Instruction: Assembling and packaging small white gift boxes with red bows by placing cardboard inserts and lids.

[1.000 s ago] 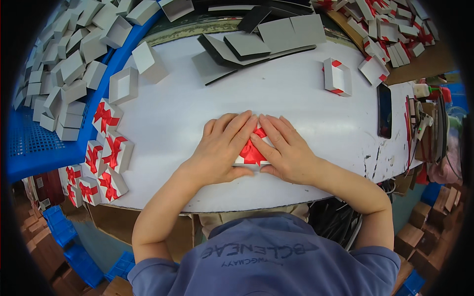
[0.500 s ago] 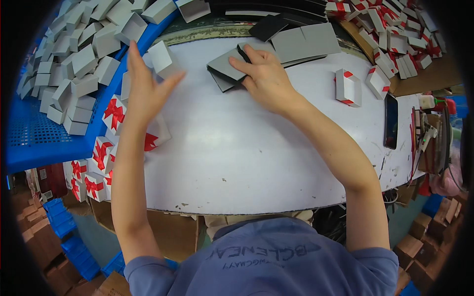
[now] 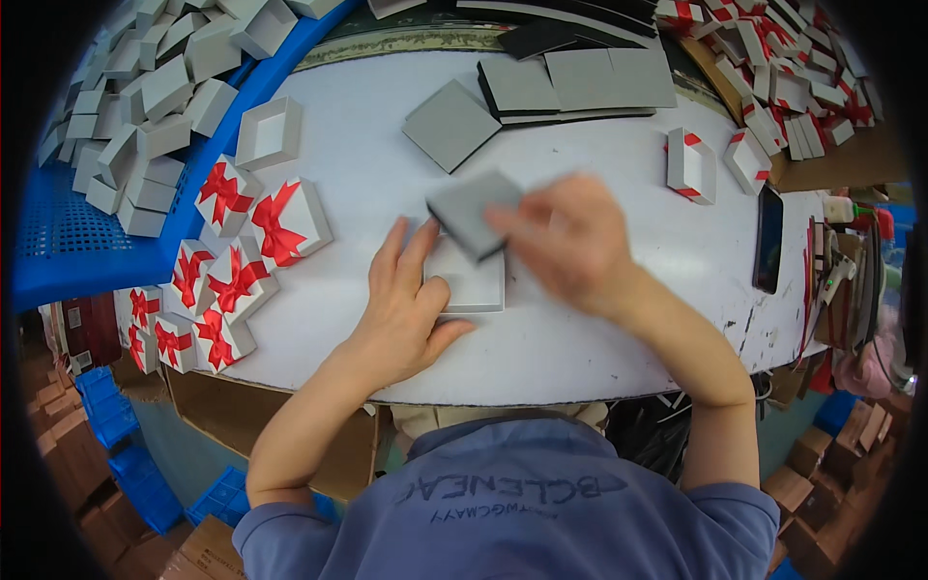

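Observation:
An open white box [image 3: 472, 287] lies on the table in front of me, its hollow side up. My left hand [image 3: 406, 304] grips it at the left, the thumb by its near edge and the fingers along its left side. Over its far part, tilted, is a grey square pad [image 3: 476, 213] with a dark underside. My right hand [image 3: 580, 242], smeared by motion, pinches that pad by its right edge. Farther off, one more grey square pad [image 3: 451, 126] lies by a row of stacked grey pads [image 3: 604, 82].
White boxes with red bows [image 3: 280, 222] cluster at the left, near another open white box [image 3: 269, 133]. A blue crate [image 3: 82, 280] heaped with white boxes stands far left. At the right lie two red-ribboned lids [image 3: 691, 166], a phone [image 3: 768, 240] and a carton [image 3: 822, 172] of ribboned lids.
My left hand has come from the far left to the middle, now on an open white box. My right hand has drawn a grey pad nearer from the pile, and another pad lies behind.

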`<state>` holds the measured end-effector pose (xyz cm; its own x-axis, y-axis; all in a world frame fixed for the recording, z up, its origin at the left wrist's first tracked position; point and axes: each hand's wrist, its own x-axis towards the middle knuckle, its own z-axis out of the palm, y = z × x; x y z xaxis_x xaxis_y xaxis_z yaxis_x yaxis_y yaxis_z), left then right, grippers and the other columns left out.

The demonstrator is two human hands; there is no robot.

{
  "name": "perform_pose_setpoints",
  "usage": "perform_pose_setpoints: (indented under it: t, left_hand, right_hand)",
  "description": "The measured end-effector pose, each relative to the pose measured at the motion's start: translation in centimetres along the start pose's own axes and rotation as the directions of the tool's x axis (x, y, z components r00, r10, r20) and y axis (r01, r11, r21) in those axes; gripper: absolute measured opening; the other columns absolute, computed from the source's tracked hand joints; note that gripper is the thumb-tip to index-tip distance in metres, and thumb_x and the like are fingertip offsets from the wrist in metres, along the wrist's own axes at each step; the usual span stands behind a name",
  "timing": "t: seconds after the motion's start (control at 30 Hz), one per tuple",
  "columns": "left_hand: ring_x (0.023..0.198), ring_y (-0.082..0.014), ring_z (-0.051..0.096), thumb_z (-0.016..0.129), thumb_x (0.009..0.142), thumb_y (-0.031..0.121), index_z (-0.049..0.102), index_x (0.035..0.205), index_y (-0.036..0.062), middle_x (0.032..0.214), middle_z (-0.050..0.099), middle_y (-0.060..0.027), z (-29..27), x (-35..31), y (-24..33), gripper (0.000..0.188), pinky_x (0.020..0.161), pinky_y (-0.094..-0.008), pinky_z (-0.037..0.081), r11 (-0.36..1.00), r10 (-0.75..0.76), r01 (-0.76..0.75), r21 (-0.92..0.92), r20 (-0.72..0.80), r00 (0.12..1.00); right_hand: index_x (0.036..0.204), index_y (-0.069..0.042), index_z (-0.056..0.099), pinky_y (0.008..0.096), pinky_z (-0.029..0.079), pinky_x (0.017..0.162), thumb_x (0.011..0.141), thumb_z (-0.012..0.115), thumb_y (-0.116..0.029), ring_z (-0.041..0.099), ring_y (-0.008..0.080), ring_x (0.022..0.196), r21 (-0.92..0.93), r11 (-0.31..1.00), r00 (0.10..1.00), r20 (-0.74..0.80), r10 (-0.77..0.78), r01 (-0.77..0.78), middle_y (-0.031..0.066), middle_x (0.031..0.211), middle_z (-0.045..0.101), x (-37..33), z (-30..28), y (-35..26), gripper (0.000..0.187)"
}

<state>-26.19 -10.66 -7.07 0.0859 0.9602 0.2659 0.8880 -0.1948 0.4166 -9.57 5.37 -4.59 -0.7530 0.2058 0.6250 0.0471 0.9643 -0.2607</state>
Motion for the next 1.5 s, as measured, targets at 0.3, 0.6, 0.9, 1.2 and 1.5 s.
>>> perform_pose_setpoints:
  t: [0.3, 0.6, 0.9, 1.2, 1.5]
  left_hand:
    - [0.109, -0.0388, 0.041, 0.082, 0.055, 0.021, 0.035, 0.128, 0.0105, 0.128, 0.039, -0.0171, 4.2, 1.3, 0.8, 0.087, 0.086, -0.0457, 0.039, 0.9, 0.066, -0.154, -0.407, -0.222, 0.973]
    - [0.117, -0.0432, 0.037, 0.075, 0.065, 0.016, 0.06, 0.112, 0.0157, 0.127, 0.047, -0.0132, -1.3, 1.9, 0.4, 0.05, 0.09, -0.0513, 0.038, 0.967, 0.252, -0.232, -0.103, 0.274, 0.928]
    - [0.119, -0.0437, 0.037, 0.077, 0.063, 0.017, 0.017, 0.139, 0.0046, 0.135, 0.026, -0.0279, 3.5, 2.6, -0.7, 0.097, 0.093, -0.0459, 0.04, 0.759, 0.085, -0.162, -0.631, -0.152, 0.985]
    - [0.124, -0.0344, 0.034, 0.071, 0.065, 0.029, 0.038, 0.13, 0.0024, 0.129, 0.04, -0.0178, -0.8, 3.5, 0.4, 0.077, 0.102, -0.0461, 0.022, 0.981, 0.103, -0.138, 0.135, 0.242, 0.965]
    - [0.122, -0.0316, 0.036, 0.077, 0.058, 0.034, 0.042, 0.128, 0.0091, 0.123, 0.046, -0.0138, -8.3, -2.9, -4.8, 0.082, 0.099, -0.0485, 0.024, 0.695, -0.607, 0.513, 0.504, 0.029, 0.794]
  right_hand:
    - [0.089, -0.008, 0.065, 0.0305, 0.047, 0.066, 0.06, 0.068, -0.009, 0.055, 0.0197, 0.076, 0.176, 0.975, 0.921, 0.385, 0.062, -0.139, 0.0066, 0.097, 0.058, -3.0, -1.7, -3.7, 0.029]
    - [0.097, -0.002, 0.06, 0.032, 0.046, 0.066, 0.074, 0.067, -0.01, 0.057, 0.0221, 0.078, -0.18, 0.791, 0.81, -0.083, 0.58, -0.584, 0.0102, 0.092, 0.056, -7.6, -7.7, 5.6, 0.025]
    - [0.098, -0.003, 0.06, 0.0296, 0.047, 0.063, 0.083, 0.057, -0.01, 0.059, 0.016, 0.073, 0.337, 0.633, 0.717, 0.366, 0.593, -0.697, 0.0071, 0.081, 0.061, -2.4, -0.4, -0.9, 0.017]
    - [0.096, -0.007, 0.061, 0.0371, 0.042, 0.081, 0.073, 0.062, -0.01, 0.058, 0.0227, 0.084, -0.117, 0.974, 0.951, 0.222, 0.216, -0.194, 0.0059, 0.092, 0.062, -1.4, 0.8, -0.6, 0.023]
    - [0.109, -0.014, 0.058, 0.0422, 0.036, 0.094, 0.081, 0.058, -0.015, 0.047, 0.0336, 0.112, -0.2, 0.977, 0.946, 0.293, 0.137, -0.08, 0.0093, 0.109, 0.058, 4.2, 5.4, 6.6, 0.028]
